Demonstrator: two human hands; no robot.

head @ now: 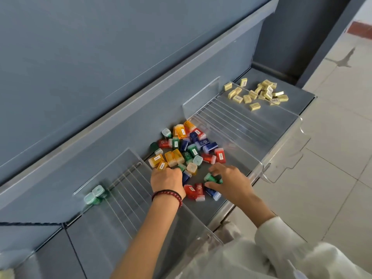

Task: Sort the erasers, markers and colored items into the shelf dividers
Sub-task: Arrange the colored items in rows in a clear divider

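A pile of small colored items (186, 147) in orange, red, blue and green lies on the grey shelf (225, 200) between two clear dividers. My left hand (167, 179), with a red bead bracelet on the wrist, reaches over the left divider (128, 174), its fingers curled into the pile's near edge by an orange item (162, 165); what it holds is hidden. My right hand (231, 181) pinches a green item (212, 178) between thumb and fingers. Two green items (95, 195) stand in the left compartment. Yellow erasers (259, 93) lie scattered in the far right compartment.
A clear ribbed divider (231, 121) separates the pile from the erasers. A clear front lip (281, 158) runs along the shelf edge. A grey back panel (100, 57) rises behind the shelf. Tiled floor (332, 148) lies to the right.
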